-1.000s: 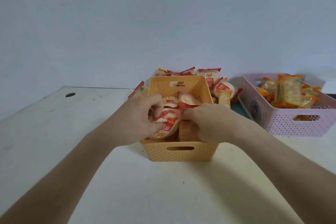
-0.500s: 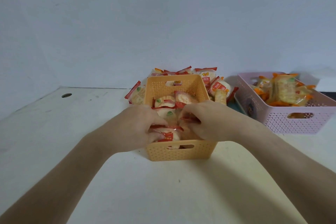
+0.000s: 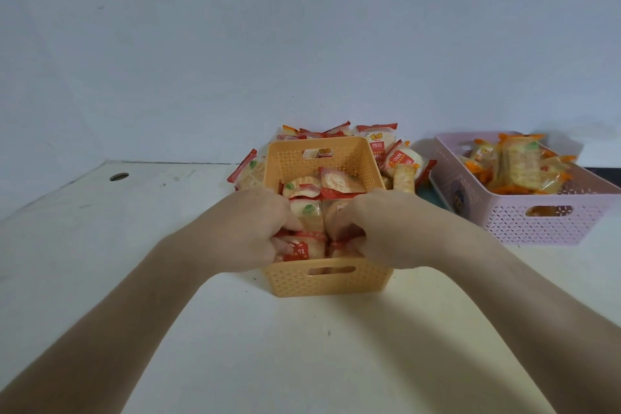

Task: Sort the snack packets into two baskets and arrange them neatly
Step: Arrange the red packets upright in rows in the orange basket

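An orange basket [image 3: 327, 281] stands on the table in front of me, filled with red-and-white snack packets [image 3: 331, 183]. My left hand [image 3: 253, 230] reaches in over the basket's left wall, fingers curled around a red packet [image 3: 299, 247] near the front. My right hand [image 3: 379, 225] reaches in over the right wall, fingers closed on packets beside it. More red packets [image 3: 379, 144] lie loose behind and beside the basket. A pink basket [image 3: 534, 222] at the right holds orange-trimmed packets [image 3: 517, 168].
A white table [image 3: 302, 346] runs to a pale wall close behind the baskets. A round cable hole [image 3: 119, 176] sits at the far left of the table. A dark teal item [image 3: 433, 200] shows between the two baskets.
Both hands have sunk deeper into the orange basket, pressing the packets down toward its front; more of the packets at the back now show.
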Demonstrator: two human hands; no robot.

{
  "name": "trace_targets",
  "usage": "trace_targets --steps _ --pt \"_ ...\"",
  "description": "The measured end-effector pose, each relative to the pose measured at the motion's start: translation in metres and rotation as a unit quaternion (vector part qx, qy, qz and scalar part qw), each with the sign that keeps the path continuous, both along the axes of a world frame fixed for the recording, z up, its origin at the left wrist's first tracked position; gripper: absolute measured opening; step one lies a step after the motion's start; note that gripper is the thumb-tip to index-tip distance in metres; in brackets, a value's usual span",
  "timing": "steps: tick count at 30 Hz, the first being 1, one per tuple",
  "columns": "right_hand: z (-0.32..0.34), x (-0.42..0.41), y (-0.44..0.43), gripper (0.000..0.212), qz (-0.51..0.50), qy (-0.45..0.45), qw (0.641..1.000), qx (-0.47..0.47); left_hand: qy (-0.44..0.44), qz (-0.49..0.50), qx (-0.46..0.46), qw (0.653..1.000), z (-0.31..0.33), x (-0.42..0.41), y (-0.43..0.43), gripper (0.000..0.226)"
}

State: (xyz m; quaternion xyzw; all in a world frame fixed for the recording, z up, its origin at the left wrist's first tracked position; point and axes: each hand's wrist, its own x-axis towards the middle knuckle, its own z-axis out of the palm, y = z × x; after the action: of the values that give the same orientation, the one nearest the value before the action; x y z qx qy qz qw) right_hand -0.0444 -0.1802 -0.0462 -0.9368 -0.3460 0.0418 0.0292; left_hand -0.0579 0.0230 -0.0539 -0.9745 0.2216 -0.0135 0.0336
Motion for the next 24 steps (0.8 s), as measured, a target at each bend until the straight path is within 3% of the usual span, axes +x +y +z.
trace_targets --steps 4,9,14,17,20,22,24 --pt "-0.008 0.006 -0.004 0.017 0.003 0.046 0.999 0.023 0.093 -0.015 -0.106 0.99 0.003 -0.009 -0.003 0.035" --pt "-0.002 0.006 -0.01 0.021 0.023 0.089 0.994 0.051 0.087 -0.03 -0.072 0.993 -0.001 -0.019 0.002 0.037" --pt "-0.005 0.003 -0.013 0.02 0.032 0.041 0.996 0.07 0.093 -0.036 -0.068 0.993 -0.004 -0.019 -0.001 0.038" --pt "-0.006 0.008 -0.016 0.019 0.006 -0.005 0.984 0.176 0.116 -0.033 -0.127 0.985 -0.001 -0.016 -0.002 0.04" --pt "0.0 0.022 -0.019 0.028 -0.047 -0.097 0.968 0.227 -0.001 -0.003 -0.16 0.987 0.003 0.0 -0.001 0.026" --pt "0.002 0.029 -0.015 0.047 -0.082 -0.106 0.98 0.144 -0.09 0.023 -0.092 0.991 0.002 0.016 -0.002 0.027" --pt "-0.001 0.033 -0.008 0.053 -0.096 -0.095 0.989 0.058 -0.099 0.042 0.003 0.994 -0.003 0.03 -0.006 0.031"
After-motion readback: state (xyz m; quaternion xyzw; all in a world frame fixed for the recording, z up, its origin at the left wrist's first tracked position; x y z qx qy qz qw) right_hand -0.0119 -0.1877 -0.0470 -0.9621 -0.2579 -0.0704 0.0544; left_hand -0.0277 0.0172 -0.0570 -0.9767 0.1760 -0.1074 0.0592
